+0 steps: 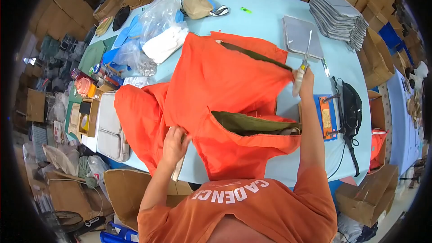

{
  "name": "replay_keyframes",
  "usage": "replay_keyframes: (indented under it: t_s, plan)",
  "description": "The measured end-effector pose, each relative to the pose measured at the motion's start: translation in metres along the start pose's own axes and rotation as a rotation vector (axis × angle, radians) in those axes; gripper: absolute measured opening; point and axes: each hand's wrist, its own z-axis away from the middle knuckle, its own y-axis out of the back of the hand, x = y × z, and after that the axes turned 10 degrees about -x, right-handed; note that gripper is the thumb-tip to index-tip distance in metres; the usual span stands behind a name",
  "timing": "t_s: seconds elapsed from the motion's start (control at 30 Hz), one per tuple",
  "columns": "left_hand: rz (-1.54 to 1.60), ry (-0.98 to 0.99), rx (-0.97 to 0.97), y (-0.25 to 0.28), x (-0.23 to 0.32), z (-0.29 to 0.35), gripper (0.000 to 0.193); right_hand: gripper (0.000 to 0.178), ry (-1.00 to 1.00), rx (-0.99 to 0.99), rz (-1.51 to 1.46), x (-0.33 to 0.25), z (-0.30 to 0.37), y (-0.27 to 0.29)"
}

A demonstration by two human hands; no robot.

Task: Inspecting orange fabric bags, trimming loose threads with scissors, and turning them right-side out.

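Orange shirt (238, 204) of the wearer, bottom centre of the frame; right hand (304, 80), right of centre, fingers closed round a pale-handled bladed tool (306, 56), tip upward; left hand (174, 144), lower left of centre, fingers curled against the red fabric (229, 81), whether pinching it one cannot tell; fabric spread mid-frame over the pale-blue surface (265, 18), its openings showing olive lining (247, 123); grey stack (337, 15), upper right

Right fingers (308, 77) are curled, farther forward than left fingers (176, 134).
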Motion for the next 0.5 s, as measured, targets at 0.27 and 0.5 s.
replay_keyframes:
  t_s: [0.27, 0.5]
  plan:
    - [0.558, 0.122, 0.387, -0.004, 0.037, -0.049, 0.056, 0.012, -0.247, -0.112, 0.191, 0.001, 0.087, 0.036]
    - [0.964, 0.271, 0.270, -0.009, 0.048, -0.090, 0.053, 0.014, -0.234, -0.175, 0.542, -0.005, 0.137, 0.019]
